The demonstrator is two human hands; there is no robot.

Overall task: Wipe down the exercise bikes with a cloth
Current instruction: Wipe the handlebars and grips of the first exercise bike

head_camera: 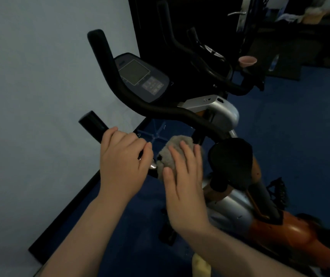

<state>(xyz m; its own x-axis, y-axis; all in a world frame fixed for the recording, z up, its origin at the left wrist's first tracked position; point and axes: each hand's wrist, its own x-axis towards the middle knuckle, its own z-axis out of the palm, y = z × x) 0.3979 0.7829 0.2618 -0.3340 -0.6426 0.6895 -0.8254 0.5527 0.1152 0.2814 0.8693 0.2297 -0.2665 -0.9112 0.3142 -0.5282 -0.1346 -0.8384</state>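
An exercise bike [220,112] with black handlebars, a grey console [140,76] and a silver and orange body stands in front of me. My left hand [123,160] is wrapped around the near left handlebar grip [92,121]. Just to its right, my right hand [182,176] presses a grey fluffy cloth [172,144] around the same bar, fingers spread over the cloth. The bar section under the cloth is hidden. A metal sensor patch [153,166] shows between the two hands.
A pale wall [40,86] runs close on the left with a black skirting [76,204]. A second bike's black handlebars [200,54] stand behind. Blue floor [300,126] lies to the right. A black saddle-like pad [232,156] sits right of the cloth. A dark door with handle [238,14] stands at the back.
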